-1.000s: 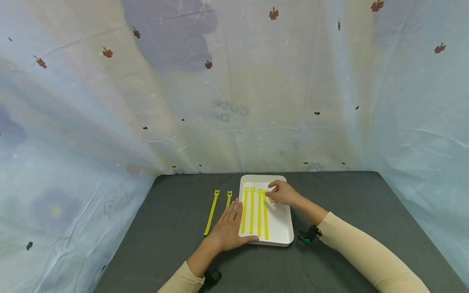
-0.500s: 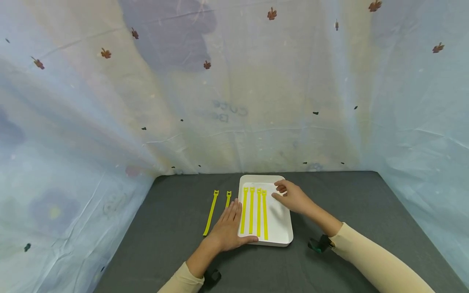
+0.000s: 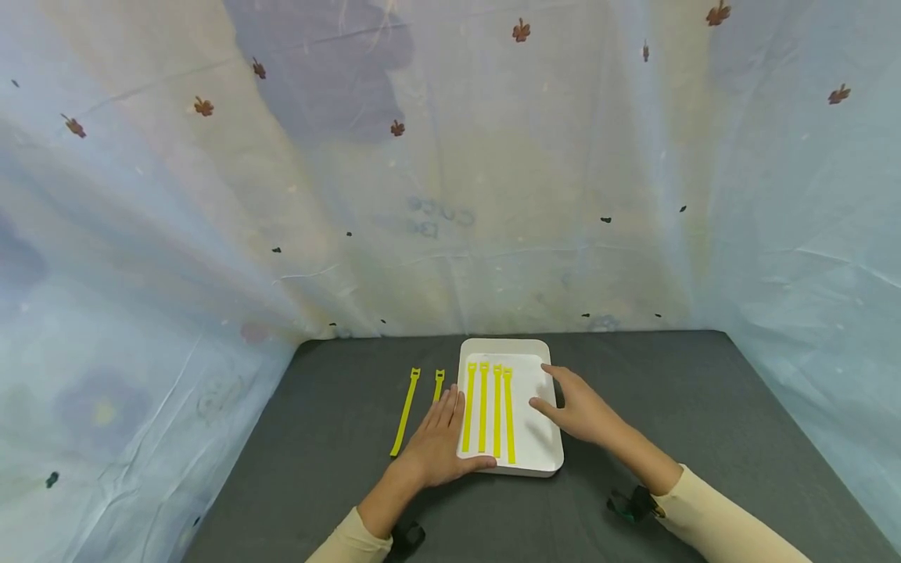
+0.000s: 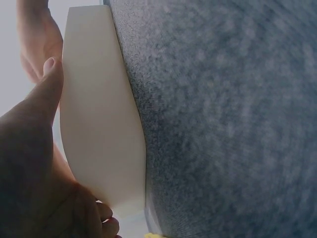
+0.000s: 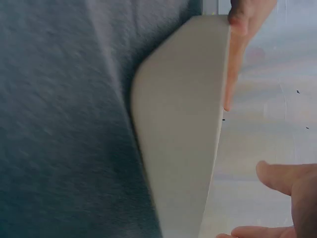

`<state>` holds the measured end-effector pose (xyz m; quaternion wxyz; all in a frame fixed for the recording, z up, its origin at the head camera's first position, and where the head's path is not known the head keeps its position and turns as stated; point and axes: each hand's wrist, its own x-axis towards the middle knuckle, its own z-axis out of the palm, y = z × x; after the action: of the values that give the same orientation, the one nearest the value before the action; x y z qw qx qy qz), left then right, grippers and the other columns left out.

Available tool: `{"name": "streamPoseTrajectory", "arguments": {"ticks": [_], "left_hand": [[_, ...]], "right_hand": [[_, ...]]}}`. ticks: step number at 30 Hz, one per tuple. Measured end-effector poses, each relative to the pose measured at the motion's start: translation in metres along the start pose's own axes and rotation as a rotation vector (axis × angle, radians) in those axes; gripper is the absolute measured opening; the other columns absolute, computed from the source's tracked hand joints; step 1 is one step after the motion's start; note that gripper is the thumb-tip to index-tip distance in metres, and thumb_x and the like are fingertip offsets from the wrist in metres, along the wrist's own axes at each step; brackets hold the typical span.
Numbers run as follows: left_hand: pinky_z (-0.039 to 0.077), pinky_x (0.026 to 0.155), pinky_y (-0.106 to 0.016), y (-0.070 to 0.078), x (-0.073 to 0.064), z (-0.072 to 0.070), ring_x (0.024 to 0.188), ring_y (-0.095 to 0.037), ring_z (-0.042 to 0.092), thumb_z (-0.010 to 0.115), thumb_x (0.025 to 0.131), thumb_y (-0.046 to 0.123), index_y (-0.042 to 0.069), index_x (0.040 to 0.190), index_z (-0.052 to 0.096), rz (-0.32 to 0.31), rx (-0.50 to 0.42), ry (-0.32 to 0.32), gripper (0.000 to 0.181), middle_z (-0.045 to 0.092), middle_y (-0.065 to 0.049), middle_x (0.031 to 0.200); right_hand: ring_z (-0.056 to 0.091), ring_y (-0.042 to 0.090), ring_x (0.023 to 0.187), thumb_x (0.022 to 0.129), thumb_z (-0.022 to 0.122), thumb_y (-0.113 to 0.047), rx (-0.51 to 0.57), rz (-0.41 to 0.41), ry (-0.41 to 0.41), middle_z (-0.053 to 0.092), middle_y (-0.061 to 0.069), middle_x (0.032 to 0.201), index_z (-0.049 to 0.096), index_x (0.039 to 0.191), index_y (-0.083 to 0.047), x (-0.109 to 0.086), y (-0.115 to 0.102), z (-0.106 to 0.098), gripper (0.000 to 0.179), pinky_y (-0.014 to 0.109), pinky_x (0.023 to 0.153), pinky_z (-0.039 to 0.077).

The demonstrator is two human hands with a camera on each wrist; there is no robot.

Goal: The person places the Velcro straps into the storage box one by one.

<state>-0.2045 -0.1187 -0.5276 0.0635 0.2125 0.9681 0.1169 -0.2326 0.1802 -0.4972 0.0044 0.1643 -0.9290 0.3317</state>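
Observation:
In the head view a shallow white tray (image 3: 535,461) lies on the dark cloth. Several yellow cable straps (image 3: 497,410) with slotted heads lie side by side in it, lengthwise. My left hand (image 3: 438,450) rests against the tray's left side, fingers straight, with its thumb (image 4: 49,82) along the front rim. Over the tray's right edge is my right hand (image 3: 584,407), thumb and fingers spread, holding nothing. Left of the tray lies one more yellow strap (image 3: 405,414); another strap (image 3: 439,383) beside it is partly hidden by my left hand.
Dark grey cloth (image 3: 704,422) covers the table on both sides of the tray. A pale patterned curtain (image 3: 493,195) hangs behind the table and along its sides. The tray's outer wall (image 5: 181,114) fills the middle of the right wrist view.
My right hand has drawn back from the rightmost strap in the tray, moving right and nearer, and its fingers have spread. The left hand and the tray stay put.

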Motion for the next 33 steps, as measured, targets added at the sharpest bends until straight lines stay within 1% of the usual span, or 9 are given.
{"name": "streamPoseTrajectory", "arguments": {"ticks": [5, 10, 13, 16, 21, 26, 33], "left_hand": [[0.016, 0.134, -0.049, -0.001, 0.000, 0.001, 0.167, -0.035, 0.008, 0.058, 0.087, 0.090, 0.002, 0.172, 0.013, 0.002, -0.004, 0.001, 0.131, 0.004, -0.016, 0.181], [0.016, 0.134, -0.049, -0.001, 0.001, 0.001, 0.167, -0.034, 0.007, 0.057, 0.087, 0.091, 0.002, 0.172, 0.012, 0.001, -0.002, -0.003, 0.131, 0.004, -0.016, 0.181], [0.015, 0.134, -0.048, -0.001, 0.001, 0.001, 0.167, -0.034, 0.007, 0.056, 0.087, 0.091, 0.002, 0.172, 0.012, 0.001, -0.003, -0.005, 0.131, 0.003, -0.016, 0.181], [0.016, 0.134, -0.049, -0.001, 0.002, 0.002, 0.167, -0.035, 0.007, 0.057, 0.087, 0.090, 0.001, 0.172, 0.012, 0.005, -0.010, 0.001, 0.131, 0.004, -0.017, 0.181], [0.016, 0.134, -0.049, -0.001, 0.002, 0.001, 0.167, -0.035, 0.007, 0.058, 0.087, 0.089, 0.001, 0.172, 0.012, 0.009, -0.011, 0.006, 0.130, 0.004, -0.017, 0.180], [0.016, 0.134, -0.049, -0.001, 0.001, 0.002, 0.167, -0.034, 0.006, 0.058, 0.088, 0.089, 0.001, 0.172, 0.011, 0.008, -0.013, 0.001, 0.130, 0.003, -0.016, 0.181], [0.016, 0.134, -0.050, -0.004, 0.002, 0.003, 0.167, -0.035, 0.006, 0.059, 0.088, 0.089, 0.002, 0.172, 0.010, 0.016, -0.025, 0.000, 0.131, 0.002, -0.016, 0.181]], "right_hand": [[0.035, 0.051, 0.154, 0.100, 0.073, -0.055, -0.033, -0.009, -0.021, 0.036, 0.030, 0.168, 0.032, 0.165, 0.007, -0.016, 0.003, 0.006, 0.099, 0.069, 0.119, 0.037], [0.024, 0.052, 0.159, 0.095, 0.071, -0.069, -0.088, -0.022, -0.049, 0.025, 0.029, 0.173, 0.022, 0.167, 0.007, -0.030, 0.003, 0.011, 0.116, 0.070, 0.123, 0.030], [0.021, 0.049, 0.161, 0.092, 0.069, -0.075, -0.119, -0.018, -0.061, 0.019, 0.027, 0.175, 0.018, 0.168, 0.007, -0.036, 0.002, 0.015, 0.123, 0.067, 0.126, 0.027], [0.019, 0.046, 0.163, 0.091, 0.066, -0.080, -0.150, -0.025, -0.063, 0.016, 0.026, 0.176, 0.017, 0.168, 0.007, -0.040, 0.003, 0.019, 0.126, 0.064, 0.129, 0.023], [0.015, 0.043, 0.164, 0.090, 0.066, -0.081, -0.152, -0.028, -0.069, 0.012, 0.025, 0.177, 0.014, 0.168, 0.008, -0.045, 0.002, 0.026, 0.129, 0.062, 0.130, 0.020], [0.015, 0.043, 0.164, 0.088, 0.067, -0.081, -0.158, -0.032, -0.075, 0.011, 0.025, 0.177, 0.014, 0.168, 0.009, -0.047, 0.002, 0.030, 0.132, 0.061, 0.131, 0.020], [0.014, 0.043, 0.164, 0.087, 0.066, -0.083, -0.202, -0.034, -0.091, 0.009, 0.026, 0.177, 0.014, 0.168, 0.009, -0.048, 0.003, 0.035, 0.133, 0.060, 0.130, 0.022]]}}
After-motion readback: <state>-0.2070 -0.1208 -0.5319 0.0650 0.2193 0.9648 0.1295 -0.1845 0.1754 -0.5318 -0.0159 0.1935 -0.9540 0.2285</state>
